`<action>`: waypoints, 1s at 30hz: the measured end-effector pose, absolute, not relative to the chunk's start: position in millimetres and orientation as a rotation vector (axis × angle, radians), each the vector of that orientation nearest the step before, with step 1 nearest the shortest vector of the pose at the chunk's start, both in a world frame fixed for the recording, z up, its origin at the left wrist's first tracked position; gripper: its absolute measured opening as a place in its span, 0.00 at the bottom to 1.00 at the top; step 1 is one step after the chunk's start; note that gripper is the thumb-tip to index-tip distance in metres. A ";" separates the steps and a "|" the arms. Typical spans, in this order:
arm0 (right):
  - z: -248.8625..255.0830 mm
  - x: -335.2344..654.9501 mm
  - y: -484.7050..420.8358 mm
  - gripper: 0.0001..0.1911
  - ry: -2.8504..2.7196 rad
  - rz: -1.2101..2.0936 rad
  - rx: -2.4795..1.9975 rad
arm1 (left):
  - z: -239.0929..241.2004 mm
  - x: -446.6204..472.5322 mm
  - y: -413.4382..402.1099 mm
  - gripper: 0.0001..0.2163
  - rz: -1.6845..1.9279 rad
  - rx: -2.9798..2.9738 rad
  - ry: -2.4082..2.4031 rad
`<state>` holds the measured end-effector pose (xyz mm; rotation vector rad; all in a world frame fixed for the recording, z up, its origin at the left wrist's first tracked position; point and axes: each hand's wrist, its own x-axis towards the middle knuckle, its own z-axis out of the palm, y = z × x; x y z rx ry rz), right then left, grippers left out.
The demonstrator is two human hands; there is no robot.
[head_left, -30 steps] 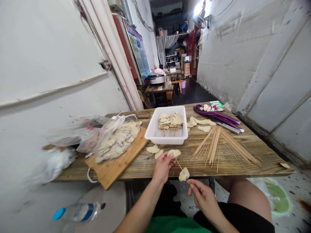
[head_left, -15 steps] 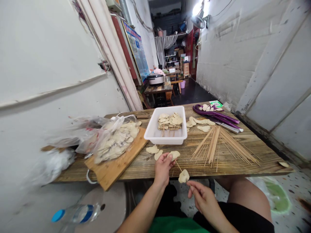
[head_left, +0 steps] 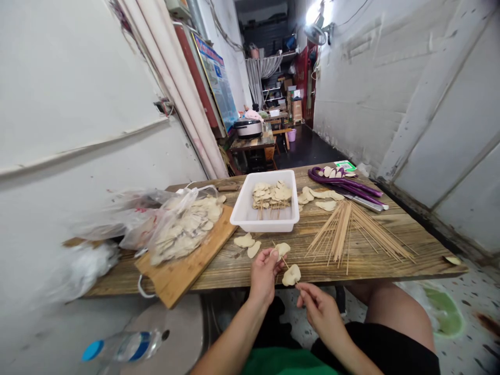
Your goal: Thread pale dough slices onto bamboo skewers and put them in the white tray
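Observation:
My left hand pinches a pale, thin, wavy-edged food slice above the table's front edge. A thin wooden skewer passes through that slice, its tip showing beyond the far side. Lower on the same stick sits a second pale slice. My right hand grips the skewer's near end between thumb and fingers, just below the second slice. Two loose slices lie on the wood beyond my left hand. In the white plastic tub are several skewers loaded with similar slices.
A fan of bare skewers spreads at right, with a knife and purple eggplants behind. More slices lie beside the tub. At left, a bag of slices rests on a cutting board. A bottle is below.
My right hand has moved up and left, closer to my left hand. The skewer's tip now sticks out past the upper slice, and the two slices are nearer each other.

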<state>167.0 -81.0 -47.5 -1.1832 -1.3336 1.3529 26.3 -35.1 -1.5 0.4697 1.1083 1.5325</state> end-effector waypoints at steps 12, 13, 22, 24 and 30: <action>-46.4 162.2 -77.4 0.19 -1.438 1.174 -1.212 | 5.3 28.4 -42.9 0.17 1.382 0.439 0.955; -47.0 162.2 -77.6 0.19 -1.444 1.171 -1.213 | 6.8 26.8 -41.7 0.17 1.341 0.452 0.950; -57.8 161.2 -73.8 0.18 -1.473 1.272 -1.231 | -12.5 -1.2 -32.7 0.15 1.492 1.248 1.657; -58.6 160.4 -71.6 0.14 -1.488 1.310 -1.234 | -13.4 -11.5 -33.6 0.14 1.422 1.797 1.693; -50.9 163.8 -72.6 0.16 -1.528 1.387 -1.236 | -12.6 -19.9 -34.8 0.23 0.548 2.686 1.309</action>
